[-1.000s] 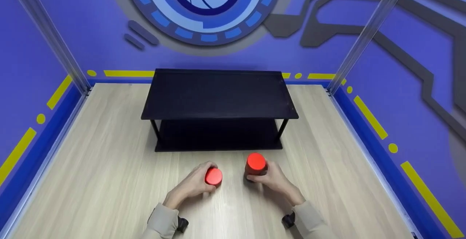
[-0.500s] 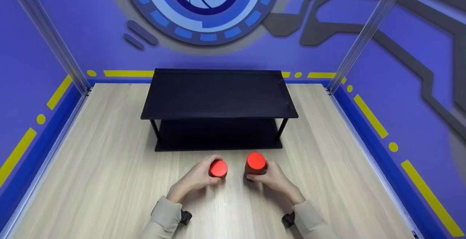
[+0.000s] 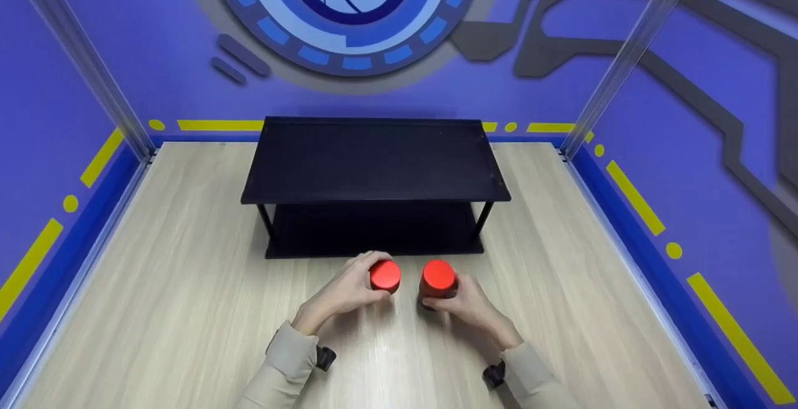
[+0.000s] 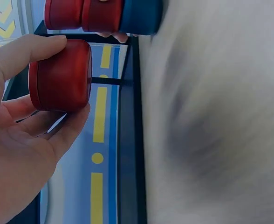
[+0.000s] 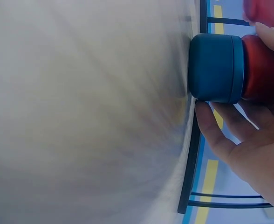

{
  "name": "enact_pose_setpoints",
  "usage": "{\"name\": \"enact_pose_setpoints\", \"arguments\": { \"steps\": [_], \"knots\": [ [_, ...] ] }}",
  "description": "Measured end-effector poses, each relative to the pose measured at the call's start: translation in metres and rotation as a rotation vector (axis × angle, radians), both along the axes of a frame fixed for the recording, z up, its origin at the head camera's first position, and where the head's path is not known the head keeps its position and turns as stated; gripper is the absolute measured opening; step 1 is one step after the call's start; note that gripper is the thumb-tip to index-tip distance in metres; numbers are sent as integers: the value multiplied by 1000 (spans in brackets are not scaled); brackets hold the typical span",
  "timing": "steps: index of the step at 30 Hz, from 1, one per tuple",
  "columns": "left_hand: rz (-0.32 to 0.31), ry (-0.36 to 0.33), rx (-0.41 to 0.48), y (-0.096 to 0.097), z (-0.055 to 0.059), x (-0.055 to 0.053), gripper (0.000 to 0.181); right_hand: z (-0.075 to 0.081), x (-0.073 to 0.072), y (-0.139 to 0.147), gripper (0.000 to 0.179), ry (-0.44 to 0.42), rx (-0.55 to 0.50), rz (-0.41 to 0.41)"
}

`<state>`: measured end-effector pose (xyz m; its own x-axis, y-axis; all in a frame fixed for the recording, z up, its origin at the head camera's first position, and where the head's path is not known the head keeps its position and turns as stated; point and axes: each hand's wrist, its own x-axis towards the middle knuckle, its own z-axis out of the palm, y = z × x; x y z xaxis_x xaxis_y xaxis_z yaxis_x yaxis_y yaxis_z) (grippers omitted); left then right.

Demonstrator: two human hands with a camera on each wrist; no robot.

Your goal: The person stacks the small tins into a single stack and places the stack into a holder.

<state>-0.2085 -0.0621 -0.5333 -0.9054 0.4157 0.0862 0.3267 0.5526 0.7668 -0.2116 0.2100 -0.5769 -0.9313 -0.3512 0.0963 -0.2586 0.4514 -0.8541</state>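
Note:
My left hand grips a small red canister, thumb on one side and fingers on the other. It is held upright above the table, just left of a stack in the head view. That stack has a blue canister at the bottom, standing on the table, with a red canister on it and another red canister on top. My right hand grips the stack from the right, thumb on the red part and fingertips along the blue one. Between the two red tops there is a narrow gap.
Behind the hands stands a black two-level shelf with thin posts; its lower board's front edge lies close to my left fingers. Blue and purple panels enclose the wooden table at the back and both sides.
My left hand has carried its red canister right and toward the shelf, nearer the stack. My right hand and the stack have stayed in place.

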Motion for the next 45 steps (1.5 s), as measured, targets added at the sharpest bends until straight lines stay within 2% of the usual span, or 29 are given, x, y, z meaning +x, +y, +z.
{"name": "enact_pose_setpoints", "arguments": {
  "steps": [4, 11, 18, 24, 31, 37, 39, 41, 45],
  "knots": [
    [-10, 28, 33, 7, 6, -4, 61, -1, 1, 1, 51, 13, -2, 2],
    [-74, 147, 66, 19, 17, -13, 59, 0, 0, 0, 51, 8, -4, -1],
    [-107, 197, 94, 26, 28, -18, 58, -2, -1, 1, 50, 25, -9, 9],
    [-114, 211, 103, 31, 38, -20, 59, 0, -1, 1, 52, 6, -22, 6],
    [-136, 240, 101, 41, 43, -22, 59, 5, 1, -3, 50, -19, -13, -19],
    [-156, 233, 87, 51, 47, -22, 59, 34, 13, -9, 44, -33, -4, 5],
    [-163, 232, 88, 55, 47, -23, 58, 39, 15, -9, 43, -39, -1, 8],
    [-172, 230, 93, 58, 48, -23, 58, 39, 16, -9, 41, -31, -1, 14],
    [-193, 235, 104, 65, 47, -22, 57, 21, 11, -5, 41, -13, 9, 0]
  ]
}}
